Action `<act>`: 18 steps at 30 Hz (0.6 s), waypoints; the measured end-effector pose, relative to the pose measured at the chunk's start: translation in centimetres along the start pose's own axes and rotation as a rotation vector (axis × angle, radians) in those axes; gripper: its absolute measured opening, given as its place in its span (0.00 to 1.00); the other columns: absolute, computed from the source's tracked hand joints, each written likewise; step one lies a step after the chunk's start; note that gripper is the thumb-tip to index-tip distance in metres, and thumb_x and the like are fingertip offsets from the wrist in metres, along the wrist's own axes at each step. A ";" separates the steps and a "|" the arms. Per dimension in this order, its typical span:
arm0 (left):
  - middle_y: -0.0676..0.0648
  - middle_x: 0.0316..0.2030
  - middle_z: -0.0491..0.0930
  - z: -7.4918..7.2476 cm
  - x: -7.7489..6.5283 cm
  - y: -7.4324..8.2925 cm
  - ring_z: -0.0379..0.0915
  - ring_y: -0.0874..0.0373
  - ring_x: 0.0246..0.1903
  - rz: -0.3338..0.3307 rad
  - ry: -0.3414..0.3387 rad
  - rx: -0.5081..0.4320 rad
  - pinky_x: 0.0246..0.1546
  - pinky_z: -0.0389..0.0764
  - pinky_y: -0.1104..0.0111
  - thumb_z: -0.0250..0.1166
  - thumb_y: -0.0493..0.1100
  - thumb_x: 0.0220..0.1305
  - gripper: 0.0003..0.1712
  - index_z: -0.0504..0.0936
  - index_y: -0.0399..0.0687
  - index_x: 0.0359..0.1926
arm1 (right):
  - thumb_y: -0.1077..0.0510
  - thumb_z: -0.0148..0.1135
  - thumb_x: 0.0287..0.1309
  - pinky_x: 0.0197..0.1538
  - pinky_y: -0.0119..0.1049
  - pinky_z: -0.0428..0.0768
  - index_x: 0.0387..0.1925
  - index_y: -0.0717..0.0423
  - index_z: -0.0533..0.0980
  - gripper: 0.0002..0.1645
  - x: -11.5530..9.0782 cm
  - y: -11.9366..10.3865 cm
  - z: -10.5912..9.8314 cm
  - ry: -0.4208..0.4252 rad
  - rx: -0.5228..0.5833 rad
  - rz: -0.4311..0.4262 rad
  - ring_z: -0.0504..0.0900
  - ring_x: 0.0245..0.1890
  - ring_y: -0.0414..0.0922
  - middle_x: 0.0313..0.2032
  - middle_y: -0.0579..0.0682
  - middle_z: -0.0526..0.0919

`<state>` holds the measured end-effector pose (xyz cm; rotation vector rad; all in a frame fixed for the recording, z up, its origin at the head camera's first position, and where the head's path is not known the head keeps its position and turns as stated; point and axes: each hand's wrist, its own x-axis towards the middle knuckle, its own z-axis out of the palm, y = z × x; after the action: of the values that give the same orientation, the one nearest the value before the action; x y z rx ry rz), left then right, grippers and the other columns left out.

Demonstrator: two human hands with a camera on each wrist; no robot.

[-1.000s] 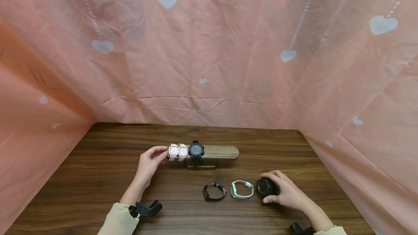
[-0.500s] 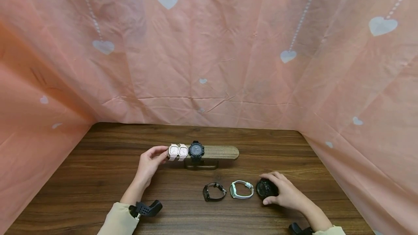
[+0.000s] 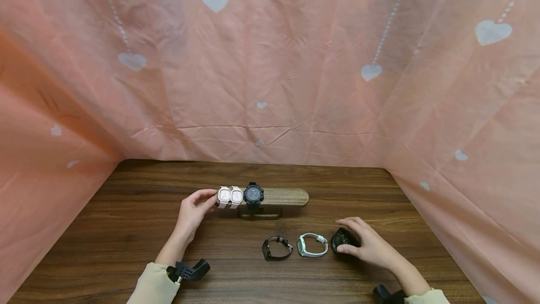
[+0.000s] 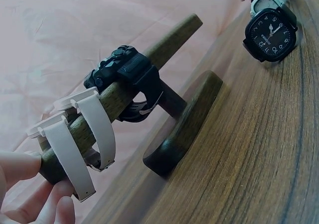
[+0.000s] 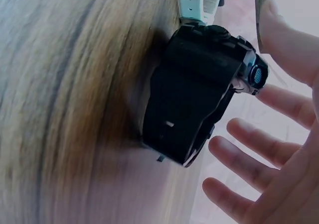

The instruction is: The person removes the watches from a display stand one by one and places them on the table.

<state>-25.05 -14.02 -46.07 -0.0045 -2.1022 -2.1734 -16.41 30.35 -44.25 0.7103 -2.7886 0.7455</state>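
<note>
My left hand [image 3: 191,212] pinches the left end of the wooden watch stand [image 3: 287,197], thumb and fingers at its tip in the left wrist view. Two white-strapped square watches [image 4: 75,154] and a chunky black watch [image 3: 253,194] are strapped along the bar. At the right, my right hand [image 3: 369,243] is beside another black watch [image 3: 342,240] standing on the tabletop with its strap closed in a loop. The right wrist view has the fingers [image 5: 249,167] spread apart, one fingertip right at the case of this black watch [image 5: 194,84].
A white watch [image 3: 312,245] and a smaller black square-faced watch [image 3: 277,248] stand in a row left of the right hand, in front of the stand. They rest on the brown wood-grain table [image 3: 236,276]. A pink curtain with white hearts [image 3: 270,60] surrounds it.
The black watch by my right hand has turned, its face less toward the head camera. My right thumb has moved up slightly. The left hand and stand stay put.
</note>
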 end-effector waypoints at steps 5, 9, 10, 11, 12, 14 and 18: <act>0.41 0.41 0.80 0.1 0.0 0.0 0.77 0.61 0.34 0.001 0.001 0.002 0.38 0.80 0.62 0.66 0.38 0.58 0.17 0.79 0.34 0.48 | 0.46 0.65 0.53 0.46 0.50 0.76 0.55 0.56 0.72 0.30 0.5 -0.2 0.1 0.019 0.057 0.042 0.76 0.48 0.52 0.49 0.50 0.73; 0.41 0.41 0.80 0.0 0.1 0.0 0.77 0.61 0.33 0.002 0.001 -0.003 0.38 0.81 0.63 0.66 0.38 0.58 0.17 0.79 0.34 0.47 | 0.49 0.62 0.57 0.47 0.49 0.76 0.55 0.56 0.72 0.26 1.1 -0.4 0.5 0.024 0.139 0.080 0.76 0.48 0.56 0.48 0.54 0.75; 0.41 0.41 0.80 0.0 0.1 -0.1 0.77 0.60 0.33 0.003 0.000 -0.005 0.38 0.81 0.63 0.66 0.38 0.58 0.17 0.79 0.34 0.47 | 0.49 0.62 0.57 0.47 0.49 0.77 0.55 0.56 0.72 0.26 1.3 -0.5 0.5 0.024 0.154 0.090 0.77 0.48 0.56 0.48 0.54 0.75; 0.40 0.41 0.80 0.0 0.1 -0.1 0.77 0.60 0.33 0.005 0.001 -0.006 0.38 0.81 0.63 0.66 0.38 0.58 0.17 0.79 0.34 0.47 | 0.49 0.62 0.58 0.48 0.50 0.76 0.55 0.55 0.72 0.26 1.5 -0.6 0.7 0.025 0.167 0.098 0.77 0.47 0.56 0.48 0.55 0.75; 0.40 0.41 0.80 0.0 0.1 -0.1 0.77 0.60 0.33 0.006 0.003 -0.006 0.37 0.81 0.64 0.66 0.38 0.58 0.17 0.79 0.34 0.47 | 0.48 0.61 0.58 0.48 0.50 0.76 0.55 0.55 0.72 0.26 1.7 -0.7 0.8 0.027 0.174 0.106 0.77 0.47 0.56 0.48 0.55 0.75; 0.40 0.41 0.80 0.0 0.1 -0.1 0.78 0.60 0.33 0.008 0.004 -0.006 0.37 0.81 0.64 0.66 0.38 0.58 0.17 0.79 0.34 0.47 | 0.48 0.61 0.58 0.47 0.51 0.77 0.55 0.53 0.72 0.25 2.2 -0.9 1.0 0.044 0.180 0.117 0.77 0.46 0.54 0.48 0.55 0.76; 0.42 0.40 0.80 0.0 0.1 -0.1 0.78 0.60 0.33 -0.001 0.009 0.007 0.37 0.81 0.64 0.67 0.38 0.57 0.16 0.79 0.35 0.46 | 0.51 0.63 0.57 0.45 0.51 0.78 0.53 0.54 0.74 0.23 3.3 -1.4 1.4 0.105 0.167 0.096 0.77 0.45 0.52 0.47 0.55 0.77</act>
<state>-25.15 -14.03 -46.12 0.0061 -2.1050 -2.1628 -18.65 27.19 -43.95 0.5491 -2.7035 1.0133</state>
